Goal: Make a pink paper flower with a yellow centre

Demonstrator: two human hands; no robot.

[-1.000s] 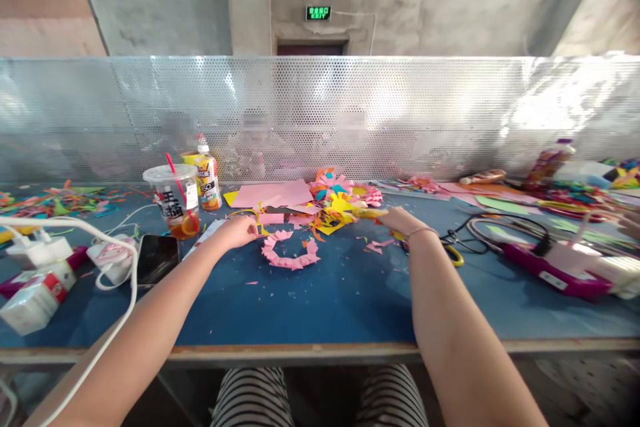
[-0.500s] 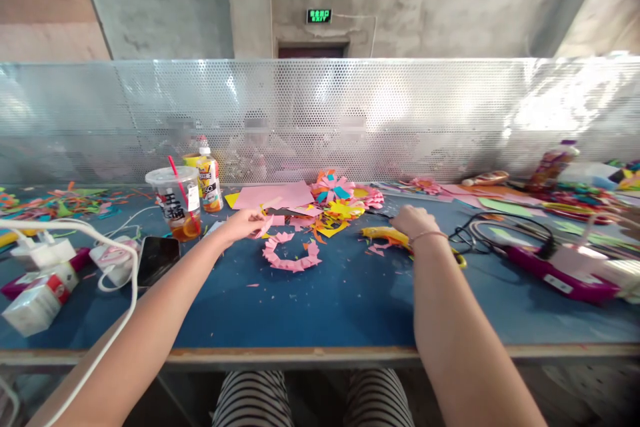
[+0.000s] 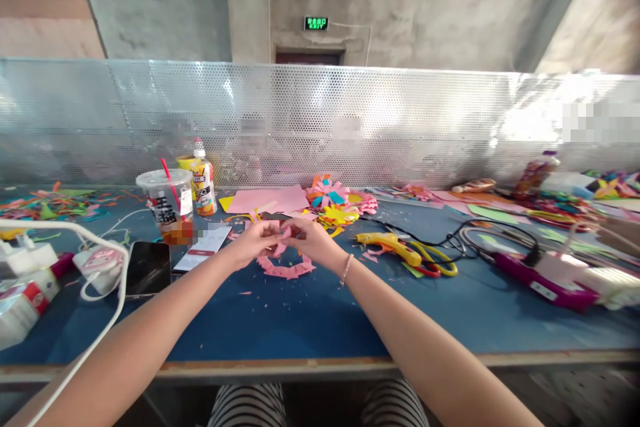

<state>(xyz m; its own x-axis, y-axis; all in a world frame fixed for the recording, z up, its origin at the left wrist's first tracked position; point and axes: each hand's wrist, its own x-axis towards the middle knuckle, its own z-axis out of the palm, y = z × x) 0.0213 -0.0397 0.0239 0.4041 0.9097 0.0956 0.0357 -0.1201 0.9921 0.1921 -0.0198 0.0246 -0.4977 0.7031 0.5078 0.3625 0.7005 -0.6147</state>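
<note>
Both hands meet above the middle of the table. My left hand (image 3: pixel 257 240) is closed on a small pink paper piece (image 3: pixel 283 237), and my right hand (image 3: pixel 313 240) pinches the same piece from the other side. Just below them lies a pink paper ring (image 3: pixel 286 271) with pointed folds; its far side is hidden by the hands. To the right, a yellow hot glue gun (image 3: pixel 393 245) rests on the table, touching scissors (image 3: pixel 440 261) with red and yellow handles. Behind the hands are a pink paper sheet (image 3: pixel 270 200) and colourful paper flowers (image 3: pixel 327 195).
At left stand a drink cup (image 3: pixel 167 203) with a red straw and a bottle (image 3: pixel 204 180). Two phones lie nearby, one dark (image 3: pixel 147 268), one lit (image 3: pixel 204 247). A white cable (image 3: pixel 120 293) crosses my left arm. A purple power strip (image 3: pixel 543 280) sits at right. A perforated metal screen (image 3: pixel 425 127) stands behind.
My right hand has moved left from the glue gun to the pink paper piece in my left hand. The glue gun now lies uncovered. My left hand has shifted slightly right.
</note>
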